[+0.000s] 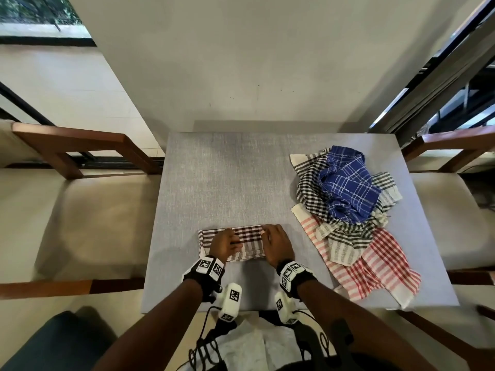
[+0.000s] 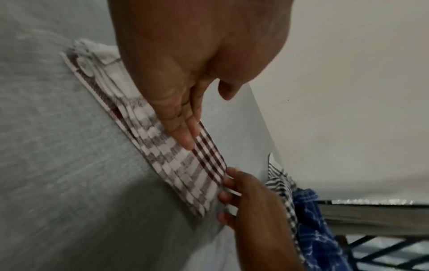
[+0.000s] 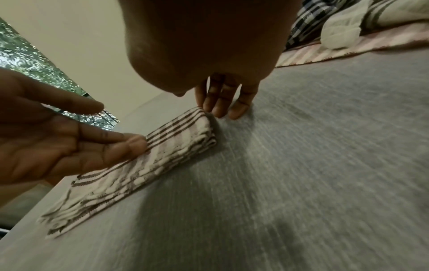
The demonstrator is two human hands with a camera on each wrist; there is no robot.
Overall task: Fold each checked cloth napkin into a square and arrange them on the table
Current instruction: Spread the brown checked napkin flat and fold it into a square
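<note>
left fingers: straight and laid flat on top of the brown checked napkin (image 1: 242, 243), tips (image 2: 185, 139) pressing about the middle of it, nothing curled or pinched

right fingers: also straight, tips (image 3: 220, 110) down at the napkin's right end, right against the folded edge and partly on the table, so pressing, not grabbing

left hand (image 1: 225, 243): sits over the left half of the napkin, wrist band with printed markers behind it

right hand (image 1: 277, 245): at the right end of the napkin, same kind of band

brown napkin: folded into a layered rectangle, lying flat near the front edge of the table, roughly centre

table (image 1: 227, 178): grey textured top

pile (image 1: 348, 210): off to the right, well apart from the hands, all crumpled and unfolded: a blue checked napkin (image 1: 348, 183) on top, a black-and-white checked napkin (image 1: 310, 183) under it, a red checked napkin (image 1: 375, 261) spread at the bottom toward the front-right corner

around it: wooden chairs (image 1: 80, 148) on both sides, pale floor beyond
</note>
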